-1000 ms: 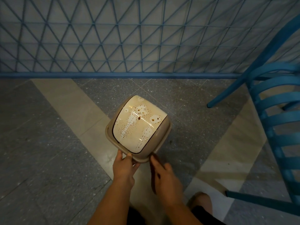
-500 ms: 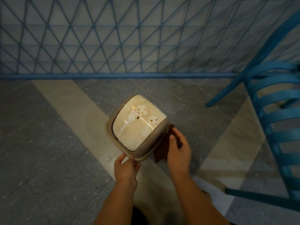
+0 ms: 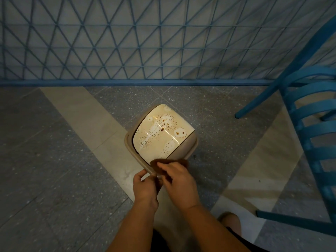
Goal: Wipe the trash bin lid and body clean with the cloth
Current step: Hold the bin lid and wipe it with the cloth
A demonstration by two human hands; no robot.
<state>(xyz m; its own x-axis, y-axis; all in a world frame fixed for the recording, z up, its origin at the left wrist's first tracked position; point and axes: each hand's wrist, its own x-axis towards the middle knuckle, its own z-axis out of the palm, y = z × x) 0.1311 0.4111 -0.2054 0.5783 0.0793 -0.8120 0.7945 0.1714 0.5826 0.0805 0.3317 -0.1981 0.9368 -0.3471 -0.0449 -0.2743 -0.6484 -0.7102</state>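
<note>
L hand (image 3: 144, 186) grips beige bin rim (image 3: 129, 142); R hand (image 3: 179, 180) grip pinches brown cloth (image 3: 163, 163) by glossy domed stained lid (image 3: 161, 130).

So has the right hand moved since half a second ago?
Yes. The right hand, gripping the brown cloth, came from the bin's right side to its near rim.

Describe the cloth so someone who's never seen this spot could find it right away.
Start at the blue lattice fence along the back; on the floor before it sits a beige trash bin with a stained cream lid. At the bin's near edge, the right hand pinches the cloth. It's dark brown and limp, unlike the pale, hard bin.
</note>
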